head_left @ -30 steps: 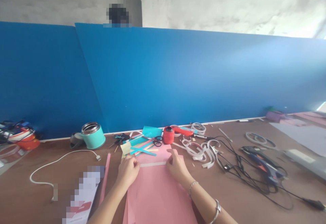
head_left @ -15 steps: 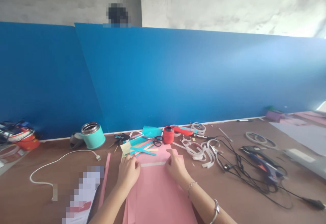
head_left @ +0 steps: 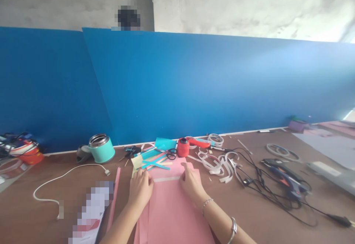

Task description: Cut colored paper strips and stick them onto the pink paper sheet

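Pink paper sheets (head_left: 177, 210) lie layered on the brown table in front of me. Across their upper part runs a narrow white strip (head_left: 166, 179), between my two hands. My left hand (head_left: 141, 185) is closed at the strip's left end, its fingers resting on the pink paper's edge. At the right end, my right hand (head_left: 192, 183) is closed with thumb and fingers bent. The fingers cover both ends of the strip. Just beyond lie blue paper strips (head_left: 156, 164), black-handled scissors (head_left: 171, 154) and a red cylindrical object (head_left: 183, 147).
A turquoise steel-rimmed cup (head_left: 101, 149) stands back left, near a white cable (head_left: 44, 199). Curled white strips (head_left: 219, 164) lie right of the paper. Farther right are a blue-and-black tool (head_left: 288, 181) and black cords (head_left: 260, 177). A blue partition (head_left: 194, 88) rises behind; a person's head (head_left: 128, 17) shows above it.
Both hands stay at the white strip, with hardly any movement. The whole view has shifted very slightly.
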{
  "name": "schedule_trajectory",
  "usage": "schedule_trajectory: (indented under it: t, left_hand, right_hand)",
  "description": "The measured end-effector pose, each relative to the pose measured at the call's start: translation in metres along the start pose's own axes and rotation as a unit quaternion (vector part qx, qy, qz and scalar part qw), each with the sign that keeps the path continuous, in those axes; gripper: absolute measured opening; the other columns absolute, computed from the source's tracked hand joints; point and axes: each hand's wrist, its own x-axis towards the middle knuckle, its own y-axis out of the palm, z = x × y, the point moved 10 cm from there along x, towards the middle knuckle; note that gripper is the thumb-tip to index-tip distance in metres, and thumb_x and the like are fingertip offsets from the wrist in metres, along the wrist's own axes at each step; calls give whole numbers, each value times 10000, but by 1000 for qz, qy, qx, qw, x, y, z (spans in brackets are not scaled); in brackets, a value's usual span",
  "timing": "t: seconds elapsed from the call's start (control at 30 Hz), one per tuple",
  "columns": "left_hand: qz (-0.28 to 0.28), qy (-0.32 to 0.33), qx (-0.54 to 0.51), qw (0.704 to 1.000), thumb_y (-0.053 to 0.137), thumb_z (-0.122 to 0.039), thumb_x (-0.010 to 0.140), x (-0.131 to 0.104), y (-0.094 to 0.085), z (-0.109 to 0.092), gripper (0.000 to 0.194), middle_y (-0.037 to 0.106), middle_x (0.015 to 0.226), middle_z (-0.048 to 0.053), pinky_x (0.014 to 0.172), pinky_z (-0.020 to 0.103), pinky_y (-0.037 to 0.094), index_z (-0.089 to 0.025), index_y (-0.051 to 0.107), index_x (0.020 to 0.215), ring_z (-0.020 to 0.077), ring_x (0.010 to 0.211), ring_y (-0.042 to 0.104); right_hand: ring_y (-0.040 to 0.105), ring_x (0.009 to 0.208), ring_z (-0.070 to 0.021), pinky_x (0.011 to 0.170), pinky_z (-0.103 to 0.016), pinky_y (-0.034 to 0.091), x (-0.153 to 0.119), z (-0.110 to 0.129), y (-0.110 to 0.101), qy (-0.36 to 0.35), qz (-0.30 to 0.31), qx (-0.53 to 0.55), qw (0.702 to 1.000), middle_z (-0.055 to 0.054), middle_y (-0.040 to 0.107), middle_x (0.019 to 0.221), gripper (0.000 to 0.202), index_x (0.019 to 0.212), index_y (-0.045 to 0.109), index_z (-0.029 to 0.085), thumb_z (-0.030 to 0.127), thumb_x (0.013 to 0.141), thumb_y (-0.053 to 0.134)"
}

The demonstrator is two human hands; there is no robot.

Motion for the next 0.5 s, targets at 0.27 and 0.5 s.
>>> schedule_trajectory:
  t: [0.27, 0.5]
  left_hand:
    - [-64, -12, -40, 997, 481, -115, 768, -3, -12, 7, 100, 594, 840, 58, 707, 315, 437, -168, 558, 804, 228, 860, 566]
    - [-87, 254, -54, 962, 394, -32, 742, -37, -3, -61, 553, 520, 1321, 82, 1012, 402, 376, -177, 491, 1266, 231, 1244, 434]
  right_hand:
    - [533, 826, -188, 739, -268, 377, -4, 3, -9, -21, -21, -20, 999, -94, 573, 967, 532, 1190, 486, 116, -23, 687, 383]
    - [452, 798, -184, 682, -272, 331, -29, 45, 11, -229, 20, -131, 965, -69, 507, 925, 495, 1239, 522, 266, 35, 825, 383]
